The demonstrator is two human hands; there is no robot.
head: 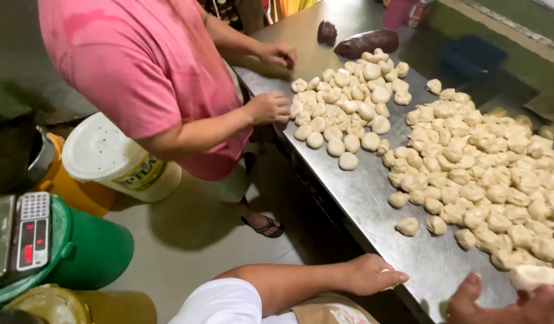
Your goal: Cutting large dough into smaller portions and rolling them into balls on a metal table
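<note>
My left hand (373, 275) lies palm down, cupped on the near edge of the steel table (373, 198), with a sliver of pale dough showing under its fingers. At the bottom right corner my right hand (505, 303) holds a rough dough piece (535, 276). A wide heap of rough-cut dough pieces (493, 174) spreads just beyond both hands. Farther along the table lies a group of smooth rounded dough balls (349, 108).
A person in a pink shirt stands at the table's left side, one hand (271, 108) at the rounded balls, the other (280, 55) resting on the steel. Dark dough lumps (367, 42) lie at the far end. A white bucket (118, 159), green bin (88, 249) and scale (31, 234) stand on the floor.
</note>
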